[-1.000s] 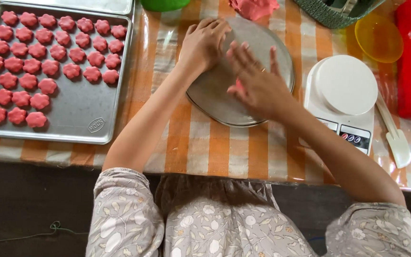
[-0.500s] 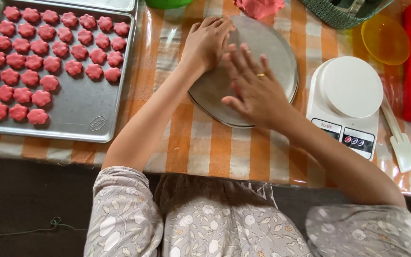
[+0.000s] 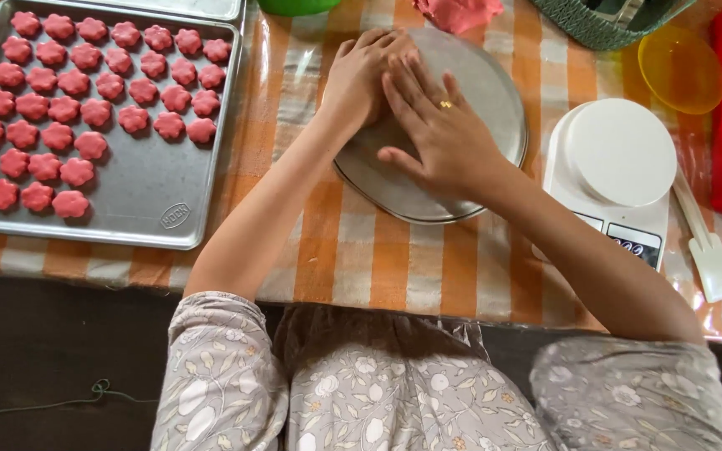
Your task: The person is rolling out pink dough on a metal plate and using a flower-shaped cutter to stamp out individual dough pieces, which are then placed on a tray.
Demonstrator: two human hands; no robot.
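I have both hands on the round metal plate (image 3: 478, 100) in the middle of the worktop (image 3: 378, 259), which is covered by an orange and white checked cloth. My left hand (image 3: 365, 75) sits at the plate's upper left rim with its fingers curled inward; whatever they press or pinch is hidden beneath them, so I cannot tell if they are closed on anything. My right hand (image 3: 440, 129), with a ring on one finger, lies flat and spread, fingers open, its tips touching the left hand. No dough shows under either palm.

The plate looks thin, stiff and light, and I judge it slick on the plastic-covered cloth, so it may slide if pushed sideways. I would take it by its raised rim, at two opposite points, not by the smooth face.

The pink dough lump (image 3: 459, 12) just beyond the plate's far rim looks soft and pliable, likely a little sticky; I would pinch off its edge gently. The pink flower-shaped pieces (image 3: 85, 92) in rows on the baking tray (image 3: 169, 200) to my left look fragile and easy to dent.

To my right stand a white kitchen scale (image 3: 616, 159), a white spatula (image 3: 704, 242) and a yellow lid (image 3: 680, 68).
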